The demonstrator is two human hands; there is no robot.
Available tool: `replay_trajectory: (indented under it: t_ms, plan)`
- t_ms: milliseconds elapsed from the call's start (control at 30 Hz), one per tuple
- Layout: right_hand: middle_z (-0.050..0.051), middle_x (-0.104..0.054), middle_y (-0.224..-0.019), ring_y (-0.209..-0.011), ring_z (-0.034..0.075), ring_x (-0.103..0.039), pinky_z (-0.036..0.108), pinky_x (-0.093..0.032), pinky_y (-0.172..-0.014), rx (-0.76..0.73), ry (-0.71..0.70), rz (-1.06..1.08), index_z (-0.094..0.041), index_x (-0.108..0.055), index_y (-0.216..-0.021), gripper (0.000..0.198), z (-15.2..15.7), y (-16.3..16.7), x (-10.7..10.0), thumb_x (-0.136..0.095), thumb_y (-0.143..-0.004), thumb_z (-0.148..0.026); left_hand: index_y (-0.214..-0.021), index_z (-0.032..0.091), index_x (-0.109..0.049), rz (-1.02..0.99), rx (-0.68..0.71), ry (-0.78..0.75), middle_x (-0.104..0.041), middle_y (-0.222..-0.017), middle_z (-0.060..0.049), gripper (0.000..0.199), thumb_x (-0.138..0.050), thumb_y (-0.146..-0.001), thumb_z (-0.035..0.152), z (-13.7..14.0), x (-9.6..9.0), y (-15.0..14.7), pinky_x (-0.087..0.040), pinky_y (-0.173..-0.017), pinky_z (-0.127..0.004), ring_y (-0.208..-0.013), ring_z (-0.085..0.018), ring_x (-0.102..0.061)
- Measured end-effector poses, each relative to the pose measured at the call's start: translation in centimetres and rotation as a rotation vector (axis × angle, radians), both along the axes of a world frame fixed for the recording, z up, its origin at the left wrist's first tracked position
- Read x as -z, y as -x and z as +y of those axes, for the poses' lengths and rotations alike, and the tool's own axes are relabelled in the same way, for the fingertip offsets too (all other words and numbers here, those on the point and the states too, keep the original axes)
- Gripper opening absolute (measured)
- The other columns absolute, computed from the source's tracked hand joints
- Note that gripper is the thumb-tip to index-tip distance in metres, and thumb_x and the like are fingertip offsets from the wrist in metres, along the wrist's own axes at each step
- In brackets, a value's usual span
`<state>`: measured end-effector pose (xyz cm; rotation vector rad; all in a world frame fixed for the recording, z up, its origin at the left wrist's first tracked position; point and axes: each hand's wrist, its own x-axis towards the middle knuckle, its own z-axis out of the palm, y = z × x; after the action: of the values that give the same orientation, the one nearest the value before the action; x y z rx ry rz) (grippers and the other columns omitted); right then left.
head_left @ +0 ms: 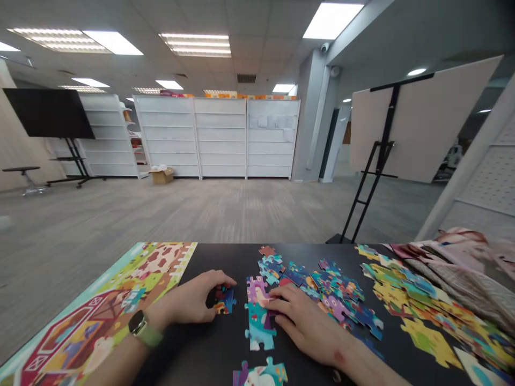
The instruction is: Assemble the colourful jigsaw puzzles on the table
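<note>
My left hand, with a watch on its wrist, curls its thumb and fingers around a dark blue and orange puzzle piece on the black table. To its right are two joined puzzle pieces, a pink-purple one above a teal one. My right hand lies with its fingers stretched out and apart, fingertips touching the right edge of these pieces. Closer to me is another teal and purple piece with a white figure. Part of the left piece is hidden by my hand.
An assembled farm puzzle covers the table's left side. Loose blue and purple pieces lie beyond my right hand, and yellow-green pieces are heaped farther right beside folded cloth. An easel stands behind the table.
</note>
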<state>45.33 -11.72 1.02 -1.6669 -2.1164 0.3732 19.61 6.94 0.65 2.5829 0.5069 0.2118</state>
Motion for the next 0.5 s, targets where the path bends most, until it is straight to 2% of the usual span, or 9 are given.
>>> replay_trajectory:
  t_ms: [100, 267, 333, 433, 500]
  plan:
    - [0.006, -0.061, -0.129, -0.120, 0.023, -0.055, 0.041, -0.044, -0.106, -0.015, -0.008, 0.007, -0.029, -0.065, -0.126, 0.037, 0.0, -0.3, -0.1, -0.051, -0.095, -0.015, -0.130, 0.031, -0.059, 0.004, 0.006, -0.009, -0.062, -0.127, -0.002, 0.065, -0.065, -0.067, 0.014, 0.1, -0.1, 0.0, -0.039, -0.112, -0.041, -0.121, -0.027, -0.056]
    - [0.006, -0.063, -0.123, -0.118, 0.023, -0.055, 0.040, -0.045, -0.104, -0.007, -0.019, 0.018, -0.028, -0.066, -0.124, 0.040, -0.3, -0.2, -0.3, -0.053, -0.090, -0.012, -0.137, 0.031, -0.055, -0.017, 0.008, -0.017, -0.056, -0.137, -0.004, 0.065, -0.064, -0.074, 0.016, -0.5, -0.8, -0.5, -0.041, -0.111, -0.039, -0.126, -0.027, -0.052]
    - [0.006, -0.063, -0.121, -0.115, 0.023, -0.057, 0.039, -0.046, -0.102, 0.007, -0.031, 0.035, -0.027, -0.067, -0.119, 0.037, -0.5, -0.2, -0.3, -0.055, -0.088, -0.012, -0.139, 0.032, -0.053, -0.018, 0.021, -0.026, -0.053, -0.141, -0.004, 0.067, -0.064, -0.075, 0.015, -1.1, -1.0, -1.1, -0.035, -0.115, -0.041, -0.131, -0.027, -0.049]
    - [0.007, -0.061, -0.122, -0.113, 0.021, -0.059, 0.036, -0.046, -0.101, 0.070, -0.074, 0.073, -0.025, -0.066, -0.116, 0.029, 0.0, -0.7, -0.4, -0.052, -0.092, -0.017, -0.140, 0.036, -0.052, -0.018, 0.051, -0.051, -0.050, -0.145, -0.003, 0.068, -0.067, -0.076, 0.018, -2.4, -1.0, -2.2, -0.027, -0.119, -0.048, -0.135, -0.029, -0.045]
    - [0.008, -0.061, -0.126, -0.116, 0.020, -0.059, 0.035, -0.044, -0.104, 0.168, -0.098, 0.063, -0.022, -0.064, -0.118, 0.029, 1.3, -1.7, -0.3, -0.048, -0.094, -0.019, -0.139, 0.038, -0.052, -0.029, 0.069, -0.062, -0.050, -0.146, -0.003, 0.066, -0.069, -0.077, 0.022, -3.0, -0.7, -2.7, -0.028, -0.118, -0.051, -0.134, -0.031, -0.044]
